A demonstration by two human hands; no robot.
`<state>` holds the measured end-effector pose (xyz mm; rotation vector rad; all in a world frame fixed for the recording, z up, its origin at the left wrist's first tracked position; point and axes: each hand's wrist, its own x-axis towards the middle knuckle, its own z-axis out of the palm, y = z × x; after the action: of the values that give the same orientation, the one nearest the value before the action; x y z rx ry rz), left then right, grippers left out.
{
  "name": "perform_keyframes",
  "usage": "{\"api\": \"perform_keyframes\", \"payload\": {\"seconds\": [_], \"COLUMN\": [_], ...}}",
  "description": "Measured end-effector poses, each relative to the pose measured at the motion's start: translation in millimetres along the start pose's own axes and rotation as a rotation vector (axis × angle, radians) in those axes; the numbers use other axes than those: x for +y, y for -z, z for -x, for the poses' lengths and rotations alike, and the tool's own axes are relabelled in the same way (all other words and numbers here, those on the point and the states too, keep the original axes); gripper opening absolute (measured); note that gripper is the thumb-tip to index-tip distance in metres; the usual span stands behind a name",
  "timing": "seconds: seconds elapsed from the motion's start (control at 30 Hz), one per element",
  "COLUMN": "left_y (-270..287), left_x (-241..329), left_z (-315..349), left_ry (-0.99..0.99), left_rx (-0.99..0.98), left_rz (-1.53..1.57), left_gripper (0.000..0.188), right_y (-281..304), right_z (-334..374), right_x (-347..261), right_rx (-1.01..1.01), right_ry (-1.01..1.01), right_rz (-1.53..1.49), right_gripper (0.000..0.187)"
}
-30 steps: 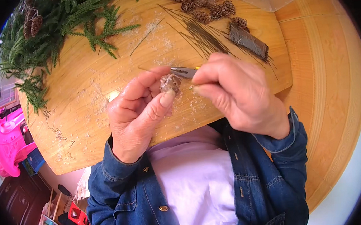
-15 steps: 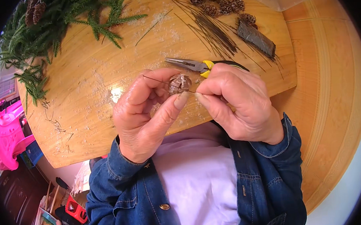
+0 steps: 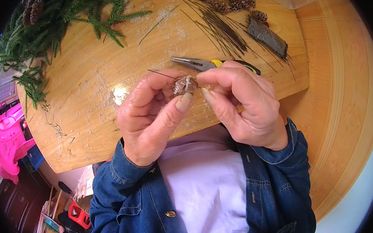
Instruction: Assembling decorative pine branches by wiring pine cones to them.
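My left hand (image 3: pixel 145 119) pinches a small brown pine cone (image 3: pixel 183 87) with pale, glittery tips between thumb and fingers. A thin dark wire (image 3: pixel 163 74) sticks out from the cone over the left index finger. Close on the cone's right side is my right hand (image 3: pixel 250 105), its thumb and index fingertip apart. That index tip is at the cone's edge; whether it touches is unclear. Behind the right hand lie needle-nose pliers (image 3: pixel 196 64) with yellow and black handles, partly hidden by it.
Green artificial fir branches (image 3: pixel 38 38) cover the wooden table's (image 3: pixel 88 136) far left. Loose dark wires (image 3: pixel 223 29), a wrapped dark bundle (image 3: pixel 267 37) and several pine cones (image 3: pixel 230 1) lie at the far right. Pale flakes are scattered about. Left of the table stands a pink plastic object (image 3: pixel 8 137).
The right thumb and index finger have parted from the wire end they were pinching. The pine cone has turned slightly in my left hand.
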<state>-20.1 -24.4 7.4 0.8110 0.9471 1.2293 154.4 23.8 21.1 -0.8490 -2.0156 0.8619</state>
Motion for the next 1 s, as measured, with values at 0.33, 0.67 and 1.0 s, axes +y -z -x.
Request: {"api": "perform_keyframes", "payload": {"seconds": [0.33, 0.67, 1.0], "left_y": [3.9, -9.0, -7.6], "left_x": [-4.4, 1.0, 0.8], "left_z": [-6.5, -13.4, -14.3], "left_ry": [0.055, 0.13, 0.119], "left_rx": [-0.101, -0.032, -0.135], "left_rz": [0.098, 0.014, 0.011], "left_gripper": [0.029, 0.022, 0.031], "right_y": [1.4, 3.3, 15.0], "right_z": [0.8, 4.1, 6.4], "right_x": [4.2, 7.7, 5.3], "right_rx": [0.0, -0.017, -0.087], "right_ry": [0.075, 0.106, 0.141], "right_rz": [0.063, 0.185, 0.148], "right_gripper": [0.018, 0.02, 0.022]}}
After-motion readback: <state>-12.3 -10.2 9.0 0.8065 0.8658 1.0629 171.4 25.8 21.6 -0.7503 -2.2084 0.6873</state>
